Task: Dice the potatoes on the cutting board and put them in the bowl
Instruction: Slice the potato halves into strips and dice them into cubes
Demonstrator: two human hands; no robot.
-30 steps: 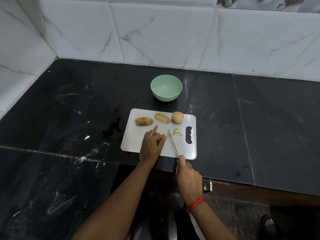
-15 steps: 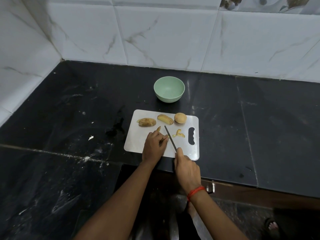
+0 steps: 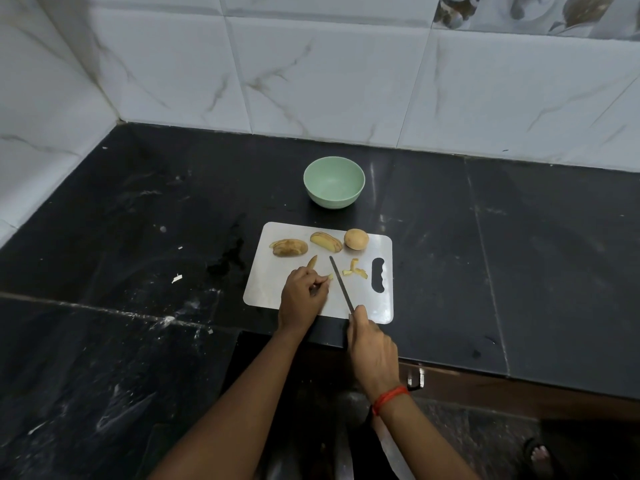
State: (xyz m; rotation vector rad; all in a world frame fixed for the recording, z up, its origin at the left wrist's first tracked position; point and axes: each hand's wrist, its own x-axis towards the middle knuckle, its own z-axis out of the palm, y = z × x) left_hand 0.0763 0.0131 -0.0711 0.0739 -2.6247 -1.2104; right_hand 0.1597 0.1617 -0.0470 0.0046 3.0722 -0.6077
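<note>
A white cutting board [image 3: 277,289] lies on the black counter. Along its far edge sit a stack of potato slices [image 3: 289,247], a second sliced potato piece [image 3: 325,241] and a whole small potato [image 3: 356,239]. My left hand [image 3: 303,294] pinches a thin potato strip [image 3: 312,262], whose tip sticks out past my fingers. My right hand [image 3: 372,344] grips the handle of a knife [image 3: 341,284]; the blade lies just right of my left fingertips. Small cut bits [image 3: 355,270] lie right of the blade. The empty green bowl [image 3: 334,181] stands behind the board.
Marble-look wall tiles close off the back and left of the counter [image 3: 138,220]. White crumbs [image 3: 176,278] lie left of the board. A cabinet handle [image 3: 415,377] shows under the counter edge, and a foot [image 3: 540,457] at bottom right.
The knife blade has swung, its tip now pointing further left, toward my left fingertips. My left hand stays on the strip. The camera has shifted slightly.
</note>
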